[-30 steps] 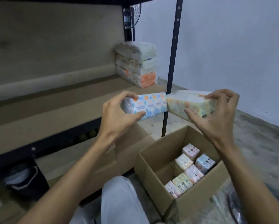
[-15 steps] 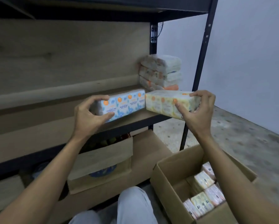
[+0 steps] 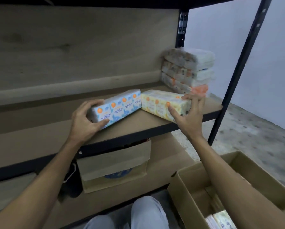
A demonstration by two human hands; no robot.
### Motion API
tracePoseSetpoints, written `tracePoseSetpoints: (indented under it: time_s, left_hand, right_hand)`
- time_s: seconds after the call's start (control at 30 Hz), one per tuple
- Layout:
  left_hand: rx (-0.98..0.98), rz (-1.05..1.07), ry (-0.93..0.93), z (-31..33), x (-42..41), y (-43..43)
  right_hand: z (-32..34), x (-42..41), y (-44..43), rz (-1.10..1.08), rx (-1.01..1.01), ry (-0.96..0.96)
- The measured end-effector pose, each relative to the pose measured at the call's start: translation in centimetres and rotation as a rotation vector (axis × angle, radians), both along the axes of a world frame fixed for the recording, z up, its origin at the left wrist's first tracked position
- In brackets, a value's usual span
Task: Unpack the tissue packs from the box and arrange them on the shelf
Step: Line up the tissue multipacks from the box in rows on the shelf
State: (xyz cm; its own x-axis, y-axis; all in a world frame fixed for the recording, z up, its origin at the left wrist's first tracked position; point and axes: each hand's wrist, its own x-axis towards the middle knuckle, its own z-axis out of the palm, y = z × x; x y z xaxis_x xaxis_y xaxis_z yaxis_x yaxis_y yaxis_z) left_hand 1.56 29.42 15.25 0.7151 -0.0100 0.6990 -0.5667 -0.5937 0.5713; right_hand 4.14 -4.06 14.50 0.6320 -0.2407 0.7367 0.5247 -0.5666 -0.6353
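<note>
A blue tissue pack (image 3: 120, 106) lies on the wooden shelf (image 3: 138, 124), and my left hand (image 3: 85, 119) grips its left end with thumb under and fingers over. Beside it a yellow tissue pack (image 3: 159, 103) rests on the shelf near the front edge; my right hand (image 3: 188, 114) grips its right end. The two packs touch at their inner ends. A stack of three tissue packs (image 3: 188, 71) stands at the shelf's back right corner. The cardboard box (image 3: 194, 182) sits at lower right, with more packs (image 3: 221, 219) showing inside.
A black shelf post (image 3: 237, 76) rises at the right front corner. Under the shelf stands a brown paper bag (image 3: 113, 167) beside a dark bag (image 3: 70, 184). My knee (image 3: 148, 212) is at the bottom. A white wall and a speckled floor (image 3: 254, 133) lie to the right.
Both hands carried the two packs up from above the box and forward onto the shelf, where they now rest. The view has swung up and left toward the shelf.
</note>
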Motion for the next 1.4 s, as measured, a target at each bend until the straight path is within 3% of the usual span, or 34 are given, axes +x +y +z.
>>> tracePoseSetpoints:
  time_s: [0.33,0.6,0.8,0.9,1.23,1.4]
  left_hand:
    - [0.301,0.075,0.140,0.5,1.3,1.9]
    - [0.447,0.198,0.176,3.4,2.5,-1.9]
    - [0.659,0.387,0.337,2.5,4.1,-4.4]
    - [0.755,0.429,0.303,2.0,4.4,-4.0]
    - [0.820,0.357,0.233,2.3,4.8,-1.6]
    - [0.850,0.316,0.270,2.6,5.1,-1.0]
  right_hand:
    - [-1.1,2.3,-0.1,0.080,-0.173,0.217]
    - [4.2,3.1,2.2,-0.102,-0.608,0.270]
    - [4.2,4.0,3.8,-0.157,-0.889,0.578]
    - [3.7,4.6,2.8,-0.186,-0.982,0.536]
    - [4.4,7.9,-2.7,0.082,-1.090,0.500]
    - [4.5,9.6,-4.8,0.087,-1.218,0.455]
